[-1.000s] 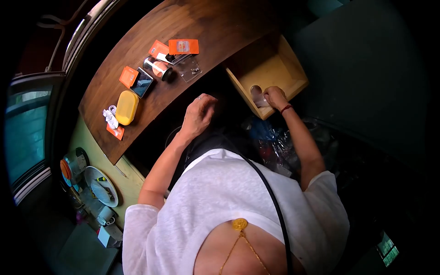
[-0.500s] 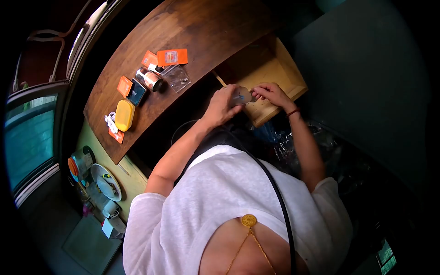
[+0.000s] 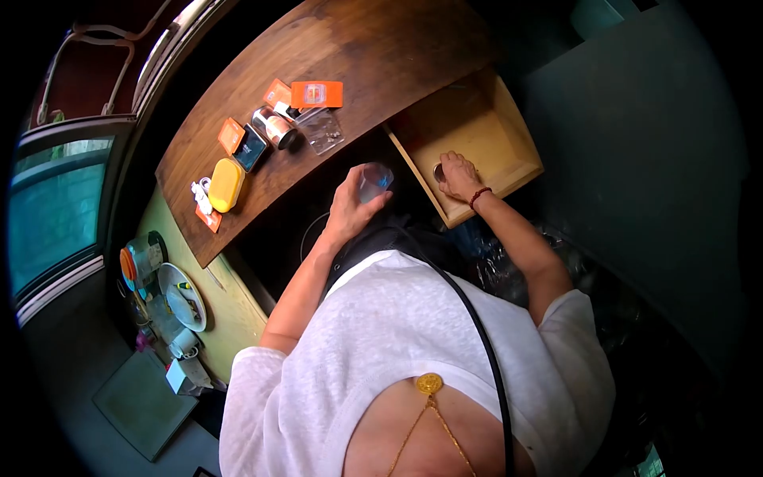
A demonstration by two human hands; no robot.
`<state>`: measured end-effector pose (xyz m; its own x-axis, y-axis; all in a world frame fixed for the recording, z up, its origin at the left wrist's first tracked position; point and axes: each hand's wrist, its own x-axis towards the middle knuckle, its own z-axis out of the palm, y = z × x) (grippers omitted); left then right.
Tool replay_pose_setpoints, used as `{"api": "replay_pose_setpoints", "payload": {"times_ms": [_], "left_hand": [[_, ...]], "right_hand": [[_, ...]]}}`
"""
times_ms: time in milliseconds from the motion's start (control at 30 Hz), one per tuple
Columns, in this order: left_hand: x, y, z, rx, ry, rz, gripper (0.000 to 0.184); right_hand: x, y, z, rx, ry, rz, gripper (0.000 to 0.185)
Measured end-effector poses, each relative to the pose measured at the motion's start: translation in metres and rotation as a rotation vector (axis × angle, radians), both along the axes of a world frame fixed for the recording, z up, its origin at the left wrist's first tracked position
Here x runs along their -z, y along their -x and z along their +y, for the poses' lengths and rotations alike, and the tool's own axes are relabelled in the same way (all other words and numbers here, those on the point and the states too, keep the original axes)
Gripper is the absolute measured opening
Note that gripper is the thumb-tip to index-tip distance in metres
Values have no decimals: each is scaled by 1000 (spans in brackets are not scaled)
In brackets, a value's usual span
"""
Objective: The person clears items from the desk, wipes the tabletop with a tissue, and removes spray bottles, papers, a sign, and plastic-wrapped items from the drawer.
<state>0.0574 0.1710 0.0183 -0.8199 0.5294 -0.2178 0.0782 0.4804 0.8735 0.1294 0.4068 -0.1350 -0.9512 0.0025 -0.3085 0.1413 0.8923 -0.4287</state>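
Looking down through the head camera, I have the left hand (image 3: 350,208) just short of the desk edge, near twelve o'clock, its fingers and thumb curved around a clear cup (image 3: 376,182) that shows some blue. The right hand (image 3: 459,176) is down in the open wooden drawer (image 3: 497,151), between one and two o'clock, fingers bent over a small round item (image 3: 439,172) by the drawer's left wall. That round item may be a lid; the hand covers part of it, and I cannot tell whether the fingers grip it.

On the brown desk (image 3: 373,56), a clear plastic box (image 3: 323,133) with small bits in it lies at eleven o'clock, with an orange packet (image 3: 316,94) just beyond it. A cylindrical container (image 3: 274,127) lies on its side between ten and eleven, a dark phone-like item (image 3: 249,149) at ten, and a yellow case (image 3: 226,184) between nine and ten. Below the desk top, a plate (image 3: 182,296) sits at eight o'clock.
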Motion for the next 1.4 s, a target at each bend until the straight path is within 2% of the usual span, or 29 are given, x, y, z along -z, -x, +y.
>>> {"api": "replay_pose_setpoints", "payload": {"times_ms": [100,167,200,300,367,467,533,667,733,767,800,933,1100,1400], "left_hand": [[-5,-1,-3,-4,18,30,50],[-6,-2,-7,-29,22,47,50],[-6,-4,-9,-31,29,43,50],[-8,-5,-11,-52,45,71,49],[-8,-7,-12,-64,39,51,49],[-11,-9,-9,-91,40,32,49],[-12,-10,-7,-97,46,41,49],[-12,-8,-3,-61,62,78,50],[-14,-6,-2,-44,68,106,51],[-15,-5,-2,-61,62,93,50],[-15,-5,-2,-78,56,79,49],[-14,-6,0,-94,74,75,49],[-23,-7,1,-106,69,89,49],[-20,-7,3,-85,78,118,50]], "right_hand": [[-1,21,3,42,49,61,45],[3,44,-1,217,189,249,50],[7,54,-5,216,195,244,50],[10,81,-20,325,295,178,48],[6,93,-25,493,436,15,40],[8,99,-26,508,391,46,36],[13,102,-24,539,399,-39,36],[25,105,-21,424,450,-127,39],[43,107,-20,949,631,146,40],[45,112,-9,1101,948,115,39],[19,117,-6,1286,1080,90,37],[16,148,-3,1549,1500,91,34],[26,179,-6,1672,1699,119,31],[24,206,-4,1721,1758,143,26]]}}
